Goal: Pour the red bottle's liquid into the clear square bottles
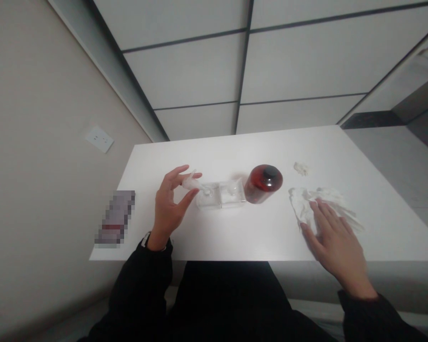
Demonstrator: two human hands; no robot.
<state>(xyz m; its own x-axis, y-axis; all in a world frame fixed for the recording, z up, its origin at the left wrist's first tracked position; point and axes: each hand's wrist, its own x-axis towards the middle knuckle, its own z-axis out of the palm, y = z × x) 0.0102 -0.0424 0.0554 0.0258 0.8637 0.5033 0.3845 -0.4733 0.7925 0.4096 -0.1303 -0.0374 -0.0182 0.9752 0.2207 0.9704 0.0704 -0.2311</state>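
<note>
On the left of the table, my left hand point(171, 199) pinches a small whitish, translucent piece point(190, 183) between thumb and fingers. Its exact kind cannot be made out. The piece is held at the left end of a clear two-part container point(221, 202), above or against a round opening there. A reddish-brown bottle with a black cap point(264, 184) stands upright close to the container's right end. Over on the right, my right hand point(333, 242) lies with fingers stretched out on a crumpled white tissue point(303, 202), covering part of it.
A small pale crumpled scrap point(301, 168) lies behind the tissue. At the table's left edge is a blurred-out flat rectangular object point(116, 218). The white table point(214, 242) meets a panelled surface at the back, and a wall with a socket point(100, 138) rises on the left.
</note>
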